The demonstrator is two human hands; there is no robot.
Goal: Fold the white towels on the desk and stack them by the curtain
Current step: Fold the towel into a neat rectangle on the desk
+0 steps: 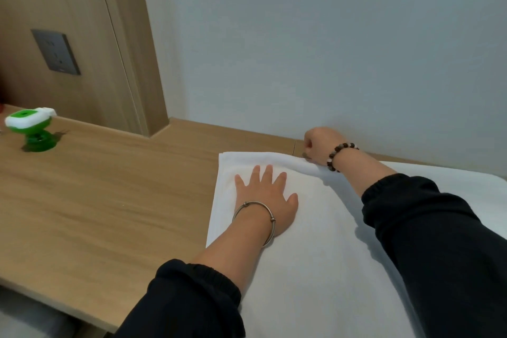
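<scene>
White towel (315,228) lies spread on the right part of the wooden desk (96,200), far edge near the wall. Our left hand (266,195) presses flat on it, fingers straight and spread. Our right hand (321,145) pinches the far edge, fingers curled. Green-white gadget (30,126) stands far left, well apart.

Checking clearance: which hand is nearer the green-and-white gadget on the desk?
Left. The left hand lies flat on the white towel, right of the green-and-white gadget; the right hand grips the towel's far edge, farther right.
</scene>
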